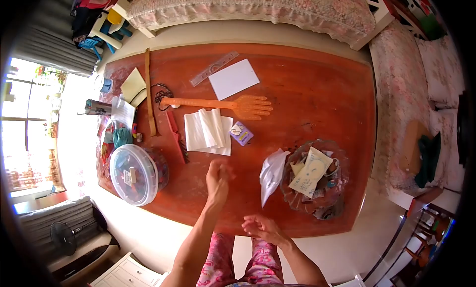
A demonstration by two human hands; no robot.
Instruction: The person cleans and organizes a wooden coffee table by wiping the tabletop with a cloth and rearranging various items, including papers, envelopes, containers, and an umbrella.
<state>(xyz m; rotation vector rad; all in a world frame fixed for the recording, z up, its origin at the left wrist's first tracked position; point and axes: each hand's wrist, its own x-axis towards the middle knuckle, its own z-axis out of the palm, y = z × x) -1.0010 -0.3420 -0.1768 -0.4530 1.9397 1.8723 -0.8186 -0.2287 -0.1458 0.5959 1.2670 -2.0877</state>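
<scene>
My left hand (218,179) is over the front middle of the table, just below the folded white cloth or paper (208,132). Its fingertips are smeared by motion, so I cannot tell whether they are closed. My right hand (261,228) hovers at the near table edge, fingers stretched out and nothing in them. Above the left hand lies a small purple box (241,133). A crumpled white plastic bag (272,175) rests to the right, beside a clear bowl (292,200) holding papers and small items. A red comb (177,137) lies left of the cloth.
An orange hand-shaped back scratcher (213,103), a white sheet (234,79), a clear ruler (214,69) and a wooden stick (150,93) lie farther back. A lidded clear tub (134,175) stands at the left. Cushioned seats (248,9) border the table's far side.
</scene>
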